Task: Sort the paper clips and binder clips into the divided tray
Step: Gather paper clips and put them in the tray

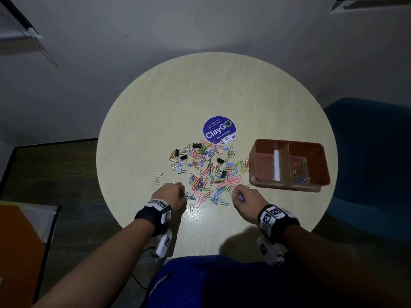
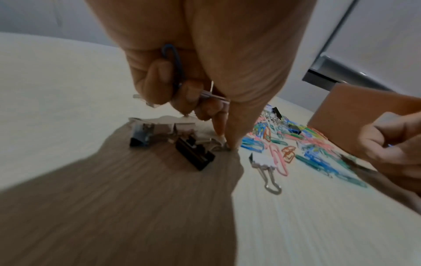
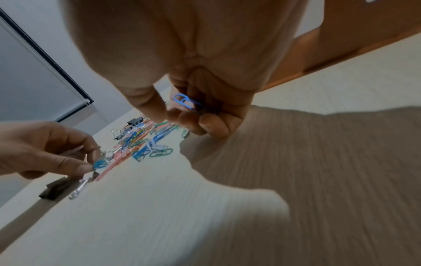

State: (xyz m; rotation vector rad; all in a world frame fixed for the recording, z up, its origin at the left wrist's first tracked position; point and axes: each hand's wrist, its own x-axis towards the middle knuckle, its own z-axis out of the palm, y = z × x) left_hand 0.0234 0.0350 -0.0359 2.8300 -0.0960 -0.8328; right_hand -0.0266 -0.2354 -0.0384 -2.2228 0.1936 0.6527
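Paper clips point(image 1: 206, 172) heaped just beyond both hands, divided tray point(image 1: 289, 144) nearer the right hand point(image 1: 244, 196), which pinches blue clips; left hand point(image 1: 171, 193) clutches several too.

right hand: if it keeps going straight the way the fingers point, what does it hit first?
Most likely the paper clip pile. The right hand, already gripping a blue clip, points forward and slightly left into the pile's near edge, not at the tray further right. Height above the table is unclear.

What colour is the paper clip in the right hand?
Blue. The right hand holds a small blue wire paper clip in its curled fingers; the right wrist view shows it best.
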